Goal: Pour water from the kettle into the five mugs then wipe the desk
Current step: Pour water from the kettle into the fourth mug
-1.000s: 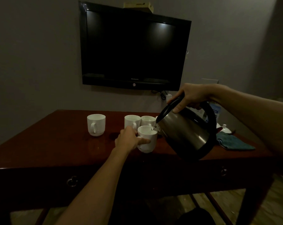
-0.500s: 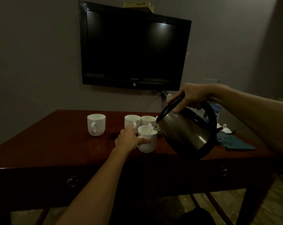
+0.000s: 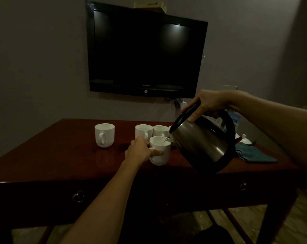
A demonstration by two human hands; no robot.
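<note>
My left hand [image 3: 140, 152] grips the nearest mug [image 3: 160, 150] by its handle side, thumb along its wall, near the front of the desk [image 3: 52, 155]. My right hand [image 3: 206, 104] curls round the handle of the tilted kettle [image 3: 202, 140], thumb pressed on the lid, water running into the mug. Two mugs [image 3: 143, 131] behind stand touching; another mug [image 3: 104, 135] sits apart, left. The kettle hides what lies beyond; a blue cloth [image 3: 255, 154] lies right, under the dark television [image 3: 145, 51].

steel kettle [image 3: 203, 143] tilted, spout over front white mug [image 3: 160, 150], teal cloth [image 3: 253, 154] at rt
</note>
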